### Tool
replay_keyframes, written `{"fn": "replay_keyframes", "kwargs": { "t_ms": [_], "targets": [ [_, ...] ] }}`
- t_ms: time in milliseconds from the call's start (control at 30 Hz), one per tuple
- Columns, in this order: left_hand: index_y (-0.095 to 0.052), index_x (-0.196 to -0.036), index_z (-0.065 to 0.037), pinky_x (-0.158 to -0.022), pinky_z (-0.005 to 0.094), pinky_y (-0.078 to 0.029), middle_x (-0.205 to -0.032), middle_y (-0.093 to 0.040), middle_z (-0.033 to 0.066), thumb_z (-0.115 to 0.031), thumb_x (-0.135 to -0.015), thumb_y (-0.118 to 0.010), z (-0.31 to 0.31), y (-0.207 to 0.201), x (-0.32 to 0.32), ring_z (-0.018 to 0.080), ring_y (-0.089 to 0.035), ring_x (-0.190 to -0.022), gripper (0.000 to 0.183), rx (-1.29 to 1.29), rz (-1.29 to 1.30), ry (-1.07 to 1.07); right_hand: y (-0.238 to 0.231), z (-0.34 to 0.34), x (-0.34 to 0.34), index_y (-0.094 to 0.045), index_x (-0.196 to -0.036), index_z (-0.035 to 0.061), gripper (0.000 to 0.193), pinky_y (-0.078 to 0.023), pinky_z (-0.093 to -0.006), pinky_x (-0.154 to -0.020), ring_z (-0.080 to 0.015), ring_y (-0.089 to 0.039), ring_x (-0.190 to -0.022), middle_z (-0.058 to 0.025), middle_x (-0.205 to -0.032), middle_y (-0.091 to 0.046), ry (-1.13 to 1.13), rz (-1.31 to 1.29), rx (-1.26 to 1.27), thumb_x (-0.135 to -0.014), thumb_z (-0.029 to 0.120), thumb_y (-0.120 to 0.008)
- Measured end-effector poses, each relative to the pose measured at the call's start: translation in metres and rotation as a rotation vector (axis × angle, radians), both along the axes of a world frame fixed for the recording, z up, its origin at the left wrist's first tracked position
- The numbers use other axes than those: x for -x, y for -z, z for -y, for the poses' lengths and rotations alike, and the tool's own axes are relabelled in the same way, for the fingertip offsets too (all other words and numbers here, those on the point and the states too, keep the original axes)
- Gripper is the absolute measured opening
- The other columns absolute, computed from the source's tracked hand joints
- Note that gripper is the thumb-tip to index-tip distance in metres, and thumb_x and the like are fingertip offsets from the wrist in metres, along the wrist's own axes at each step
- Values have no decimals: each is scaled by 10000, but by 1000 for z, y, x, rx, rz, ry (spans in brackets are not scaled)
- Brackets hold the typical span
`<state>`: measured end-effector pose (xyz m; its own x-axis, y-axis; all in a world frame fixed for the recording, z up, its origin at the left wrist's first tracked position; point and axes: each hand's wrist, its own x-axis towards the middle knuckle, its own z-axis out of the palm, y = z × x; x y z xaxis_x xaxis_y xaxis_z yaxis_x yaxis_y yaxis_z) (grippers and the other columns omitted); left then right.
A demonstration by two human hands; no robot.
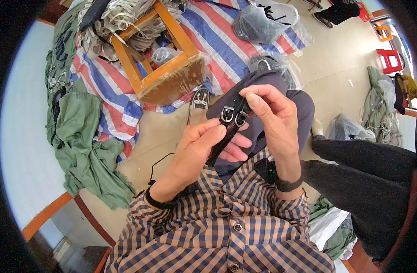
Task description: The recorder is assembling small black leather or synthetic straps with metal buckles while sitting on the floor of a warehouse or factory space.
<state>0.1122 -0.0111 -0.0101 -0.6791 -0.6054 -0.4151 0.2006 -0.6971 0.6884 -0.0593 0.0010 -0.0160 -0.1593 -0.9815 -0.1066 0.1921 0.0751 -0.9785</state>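
Two narrow black straps (220, 148) with silver buckles lie side by side across my hands, above my lap. My left hand (197, 144) pinches them between thumb and fingers just below the left buckle (227, 114). With thumb and forefinger, my right hand (273, 111) grips the upper strap end beside the right buckle (240, 119). Some fingers of the left hand show stretched out beneath the straps. Both buckles face up, close together. How the strap ends are joined under my right fingertips is hidden.
A wooden stool (172, 77) lies tipped over on a striped sheet (217, 32), beside a heap of pale straps (122, 20). Green cloth (81, 123) hangs at the left. Plastic bags (258, 22) lie ahead. Another person's dark-trousered legs (358, 177) reach in close at my right.
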Motion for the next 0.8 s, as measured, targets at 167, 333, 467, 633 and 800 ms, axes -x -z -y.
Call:
{"fn": "replay_keyframes", "kwargs": {
  "t_ms": [167,333,467,633,800],
  "targets": [
    [-476,-1153,65,-694,284,-524,-945,-619,184,-229,-938,-349,2,-3,0,232,-641,-767,386,-19,-4,19,2,-2,-1,-620,-943,-9,158,-433,-189,-654,-53,-532,-735,-4,-845,-613,-8,-20,-18,-855,119,-595],
    [-459,-1172,63,-713,299,-522,-966,-610,200,-160,-914,-325,2,-3,-2,254,-641,-798,366,-43,-9,43,-1,-3,-1,-622,-927,-8,133,-439,-190,-651,-48,-534,-725,-6,-824,-615,1,-79,-43,-844,95,-605],
    [-383,-1246,68,-762,367,-506,-1041,-579,234,-220,-900,-368,4,-6,-4,291,-627,-851,451,-23,12,98,2,-3,-1,-623,-924,-8,130,-443,-188,-638,-47,-535,-713,-6,-814,-616,3,-57,-44,-841,91,-608],
    [-414,-1199,51,-722,319,-516,-1019,-593,213,-117,-899,-302,4,-8,-3,271,-631,-859,363,-88,11,82,-1,-3,-5,-625,-921,-9,130,-441,-184,-602,-53,-538,-692,-8,-811,-615,2,-82,-59,-840,91,-611],
    [-408,-1205,47,-721,326,-516,-1035,-588,214,-128,-898,-304,5,-9,-3,279,-629,-876,368,-118,13,88,0,-3,-6,-627,-921,-9,133,-440,-187,-596,-58,-539,-682,-12,-806,-615,-2,-97,-60,-837,94,-614]
  ]
}}
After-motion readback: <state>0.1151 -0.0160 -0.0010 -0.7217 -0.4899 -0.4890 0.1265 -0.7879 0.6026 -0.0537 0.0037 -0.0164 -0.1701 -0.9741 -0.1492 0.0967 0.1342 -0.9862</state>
